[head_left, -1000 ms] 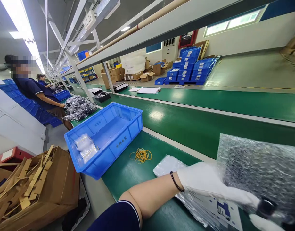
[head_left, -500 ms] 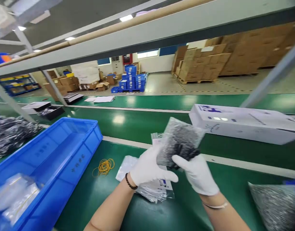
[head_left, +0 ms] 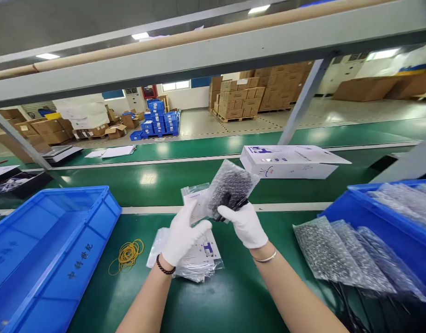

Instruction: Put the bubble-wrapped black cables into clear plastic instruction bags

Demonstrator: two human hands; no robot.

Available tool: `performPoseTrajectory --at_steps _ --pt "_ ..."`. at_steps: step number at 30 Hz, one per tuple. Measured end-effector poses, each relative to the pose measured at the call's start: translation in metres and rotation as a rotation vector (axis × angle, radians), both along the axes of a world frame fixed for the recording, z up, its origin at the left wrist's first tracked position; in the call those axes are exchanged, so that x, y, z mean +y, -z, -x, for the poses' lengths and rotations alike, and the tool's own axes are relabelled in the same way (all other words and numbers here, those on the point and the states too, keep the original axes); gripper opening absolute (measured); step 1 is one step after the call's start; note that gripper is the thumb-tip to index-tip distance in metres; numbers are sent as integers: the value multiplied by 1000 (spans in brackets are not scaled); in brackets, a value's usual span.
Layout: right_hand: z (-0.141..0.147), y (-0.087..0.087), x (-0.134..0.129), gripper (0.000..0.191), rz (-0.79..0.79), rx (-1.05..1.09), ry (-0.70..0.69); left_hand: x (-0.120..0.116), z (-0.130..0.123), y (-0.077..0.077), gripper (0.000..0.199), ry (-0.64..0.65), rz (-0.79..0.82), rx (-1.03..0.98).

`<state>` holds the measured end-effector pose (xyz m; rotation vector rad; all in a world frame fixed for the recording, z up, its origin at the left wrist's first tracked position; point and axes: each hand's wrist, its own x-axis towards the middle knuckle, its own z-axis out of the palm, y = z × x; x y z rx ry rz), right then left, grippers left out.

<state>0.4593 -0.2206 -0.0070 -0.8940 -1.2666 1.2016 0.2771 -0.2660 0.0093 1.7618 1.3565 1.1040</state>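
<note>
My right hand, in a white glove, is closed on a bubble-wrap pouch with black cables at its lower end. My left hand, also gloved, pinches a clear plastic bag with a white sheet inside, right beside the pouch. Below my left hand a pile of clear bags with printed white sheets lies on the green work surface. Yellow rubber bands lie left of the pile.
A long blue bin stands at the left. At the right, several bubble-wrap pouches with black cables lie against another blue bin. A white printed box sits beyond my hands, near a slanted metal post.
The view has swung to the right, bringing the right-hand bin and more pouches into sight. My left hand now holds a clear bag up against the bubble-wrap pouch, which my right hand still grips.
</note>
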Motion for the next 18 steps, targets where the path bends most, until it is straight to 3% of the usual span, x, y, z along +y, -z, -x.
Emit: performPoseTrajectory --at_steps 3,7,10,12,15,18 --pt "-9 1 5 54 53 151 -132 1 6 4 42 -163 30 -16" --pt "-7 1 2 51 80 207 -270 1 5 11 39 -91 -32 -145" --pt "-5 -1 -2 42 30 137 -195 1 5 13 57 -261 -109 -168" --pt "-6 -2 -3 44 4 66 -120 2 7 12 56 -348 -152 -119" --pt "-7 -3 -5 49 -26 17 -88 2 10 10 32 -307 -69 -8" --pt "-5 -5 -11 50 -56 -6 -103 2 11 9 31 -219 46 69"
